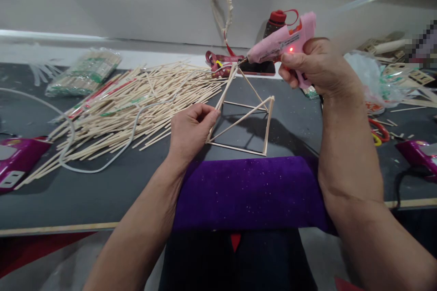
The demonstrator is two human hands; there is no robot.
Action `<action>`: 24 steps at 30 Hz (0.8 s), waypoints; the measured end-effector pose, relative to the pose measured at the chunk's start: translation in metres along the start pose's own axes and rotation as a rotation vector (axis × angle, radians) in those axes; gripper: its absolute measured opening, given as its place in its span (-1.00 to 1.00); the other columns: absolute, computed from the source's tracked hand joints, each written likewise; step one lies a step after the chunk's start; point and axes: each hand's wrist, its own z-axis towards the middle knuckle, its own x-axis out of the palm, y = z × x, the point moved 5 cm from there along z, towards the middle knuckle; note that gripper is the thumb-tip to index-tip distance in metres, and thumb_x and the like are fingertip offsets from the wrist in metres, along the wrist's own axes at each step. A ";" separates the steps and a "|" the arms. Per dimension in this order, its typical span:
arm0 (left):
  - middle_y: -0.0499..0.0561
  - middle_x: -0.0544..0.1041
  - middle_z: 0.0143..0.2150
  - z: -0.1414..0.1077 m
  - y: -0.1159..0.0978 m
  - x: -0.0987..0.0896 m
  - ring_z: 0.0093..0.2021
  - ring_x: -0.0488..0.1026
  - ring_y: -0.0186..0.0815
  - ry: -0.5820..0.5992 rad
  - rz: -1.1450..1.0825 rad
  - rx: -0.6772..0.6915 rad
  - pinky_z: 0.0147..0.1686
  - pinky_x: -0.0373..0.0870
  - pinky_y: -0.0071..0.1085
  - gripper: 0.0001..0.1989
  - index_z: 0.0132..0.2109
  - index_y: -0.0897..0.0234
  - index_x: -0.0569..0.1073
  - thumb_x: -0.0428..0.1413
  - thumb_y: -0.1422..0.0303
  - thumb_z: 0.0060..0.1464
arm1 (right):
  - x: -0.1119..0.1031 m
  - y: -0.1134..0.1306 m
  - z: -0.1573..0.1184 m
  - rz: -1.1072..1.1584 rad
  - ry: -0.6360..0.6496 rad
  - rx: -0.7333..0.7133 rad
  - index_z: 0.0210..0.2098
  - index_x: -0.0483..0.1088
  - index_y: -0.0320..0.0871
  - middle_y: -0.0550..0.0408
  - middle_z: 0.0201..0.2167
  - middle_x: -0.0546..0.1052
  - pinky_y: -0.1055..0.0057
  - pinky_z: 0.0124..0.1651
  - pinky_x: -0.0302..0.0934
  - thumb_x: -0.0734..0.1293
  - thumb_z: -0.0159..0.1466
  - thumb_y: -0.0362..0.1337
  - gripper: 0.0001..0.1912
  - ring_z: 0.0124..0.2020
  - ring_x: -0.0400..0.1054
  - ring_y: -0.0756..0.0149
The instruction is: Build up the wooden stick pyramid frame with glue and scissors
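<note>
My left hand (190,129) pinches low, thumb pressed inward; my right hand (324,67) grips higher, its forearm (350,145) nearly upright.

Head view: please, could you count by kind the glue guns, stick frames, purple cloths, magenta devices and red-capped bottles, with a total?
Glue gun: 1
Stick frame: 1
Purple cloth: 1
Magenta devices: 2 (left edge, right edge)
Red-capped bottle: 1
Total: 6

The place appears to be a craft workshop. Indicators: a gray bench (102,191) spans the frame; loose sticks (153,104) and a bagged pack (83,72) lie at left; a glue gun (276,45) is at upper right; wood parts (418,73), far right.
</note>
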 end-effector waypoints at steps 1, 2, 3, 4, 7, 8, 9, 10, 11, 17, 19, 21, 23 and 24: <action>-0.09 0.48 -0.55 0.000 0.000 0.000 -0.54 0.30 -0.39 0.000 -0.003 0.000 -0.55 0.15 -0.44 -0.88 -0.39 0.23 0.56 0.18 0.31 0.04 | 0.001 0.001 0.000 -0.010 0.008 -0.003 -0.49 0.42 -0.20 0.09 -0.61 0.43 0.53 -0.67 -0.03 0.45 0.25 -0.14 -0.70 -0.67 0.21 0.53; -0.09 0.48 -0.55 0.000 -0.001 0.000 -0.55 0.30 -0.39 -0.002 -0.005 0.001 -0.55 0.15 -0.43 -0.89 -0.40 0.23 0.56 0.18 0.32 0.04 | 0.001 0.001 0.000 -0.019 0.016 -0.006 -0.51 0.41 -0.21 0.08 -0.61 0.43 0.53 -0.67 -0.03 0.44 0.26 -0.15 -0.68 -0.67 0.21 0.54; -0.09 0.48 -0.55 0.000 -0.001 0.000 -0.55 0.30 -0.40 -0.005 -0.006 0.001 -0.55 0.15 -0.43 -0.89 -0.40 0.22 0.56 0.18 0.33 0.04 | 0.001 0.002 0.000 -0.029 0.023 -0.007 -0.52 0.41 -0.21 0.08 -0.61 0.43 0.53 -0.66 -0.02 0.44 0.27 -0.15 -0.67 -0.67 0.22 0.55; -0.09 0.48 -0.55 0.000 -0.001 0.000 -0.55 0.30 -0.40 -0.006 -0.007 0.003 -0.55 0.15 -0.43 -0.89 -0.41 0.22 0.56 0.18 0.34 0.04 | 0.001 0.002 0.000 -0.034 0.023 -0.008 -0.53 0.40 -0.22 0.08 -0.61 0.43 0.54 -0.66 -0.01 0.44 0.27 -0.15 -0.66 -0.67 0.22 0.55; -0.10 0.48 -0.55 0.000 -0.001 0.000 -0.55 0.29 -0.40 -0.012 -0.006 0.008 -0.54 0.16 -0.42 -0.89 -0.41 0.22 0.56 0.19 0.34 0.04 | 0.000 0.002 -0.001 -0.027 0.001 -0.005 -0.54 0.40 -0.22 0.08 -0.61 0.43 0.54 -0.66 -0.02 0.45 0.26 -0.15 -0.66 -0.68 0.22 0.56; -0.10 0.48 -0.55 0.000 -0.001 0.000 -0.55 0.30 -0.40 -0.012 -0.004 0.009 -0.54 0.16 -0.42 -0.90 -0.40 0.22 0.57 0.19 0.34 0.04 | 0.000 0.002 -0.001 -0.021 -0.007 0.000 -0.53 0.40 -0.22 0.09 -0.61 0.43 0.53 -0.67 -0.03 0.45 0.25 -0.14 -0.66 -0.68 0.22 0.55; -0.10 0.48 -0.55 0.000 -0.001 -0.001 -0.55 0.30 -0.40 -0.013 -0.001 0.010 -0.53 0.16 -0.42 -0.89 -0.40 0.22 0.57 0.19 0.33 0.04 | -0.001 0.002 -0.001 -0.015 -0.015 0.004 -0.51 0.40 -0.22 0.09 -0.62 0.43 0.53 -0.67 -0.03 0.46 0.24 -0.12 -0.66 -0.68 0.21 0.55; -0.11 0.48 -0.55 0.000 -0.001 -0.001 -0.55 0.30 -0.40 -0.013 0.002 0.010 -0.53 0.16 -0.42 -0.89 -0.40 0.22 0.57 0.19 0.32 0.04 | -0.001 0.001 -0.001 -0.010 -0.018 0.008 -0.50 0.41 -0.22 0.08 -0.62 0.43 0.52 -0.66 -0.03 0.46 0.24 -0.12 -0.67 -0.68 0.21 0.54; -0.10 0.47 -0.55 0.000 -0.001 -0.001 -0.55 0.30 -0.40 -0.014 0.006 0.010 -0.53 0.16 -0.42 -0.89 -0.40 0.22 0.57 0.19 0.32 0.04 | -0.001 0.001 -0.001 -0.005 -0.019 0.010 -0.49 0.41 -0.22 0.08 -0.62 0.42 0.52 -0.66 -0.04 0.46 0.25 -0.14 -0.68 -0.68 0.21 0.53; -0.09 0.48 -0.55 0.000 0.001 -0.001 -0.54 0.31 -0.39 -0.025 0.004 0.029 -0.53 0.17 -0.42 -0.87 -0.38 0.23 0.57 0.19 0.30 0.05 | -0.003 -0.001 0.000 0.015 -0.039 0.012 -0.49 0.41 -0.22 0.08 -0.64 0.42 0.53 -0.68 -0.06 0.41 0.26 -0.25 -0.76 -0.70 0.21 0.53; -0.09 0.49 -0.54 0.001 0.002 -0.001 -0.54 0.31 -0.40 -0.024 0.006 0.032 -0.53 0.17 -0.43 -0.87 -0.37 0.24 0.58 0.18 0.30 0.06 | -0.003 -0.003 0.001 0.008 -0.021 0.007 -0.48 0.41 -0.22 0.09 -0.63 0.43 0.54 -0.68 -0.05 0.43 0.24 -0.21 -0.75 -0.70 0.22 0.53; -0.09 0.50 -0.53 0.001 0.004 -0.001 -0.54 0.30 -0.40 -0.023 0.015 0.031 -0.53 0.17 -0.45 -0.86 -0.36 0.24 0.58 0.18 0.29 0.06 | -0.003 -0.004 0.002 0.003 -0.010 -0.003 -0.48 0.42 -0.23 0.08 -0.63 0.43 0.54 -0.68 -0.05 0.43 0.23 -0.17 -0.73 -0.70 0.22 0.52; -0.09 0.50 -0.52 0.001 0.005 -0.001 -0.54 0.30 -0.41 -0.023 0.020 0.026 -0.53 0.18 -0.46 -0.84 -0.36 0.25 0.59 0.18 0.28 0.06 | -0.003 -0.004 0.002 0.007 -0.006 -0.018 -0.49 0.42 -0.23 0.08 -0.63 0.44 0.55 -0.68 -0.05 0.42 0.21 -0.16 -0.72 -0.70 0.22 0.52; -0.09 0.50 -0.52 0.001 0.005 -0.001 -0.54 0.30 -0.41 -0.024 0.020 0.024 -0.53 0.18 -0.46 -0.84 -0.35 0.25 0.59 0.18 0.28 0.06 | -0.003 -0.004 0.002 0.011 -0.007 -0.024 -0.50 0.42 -0.23 0.09 -0.63 0.44 0.56 -0.68 -0.04 0.42 0.21 -0.17 -0.73 -0.70 0.22 0.52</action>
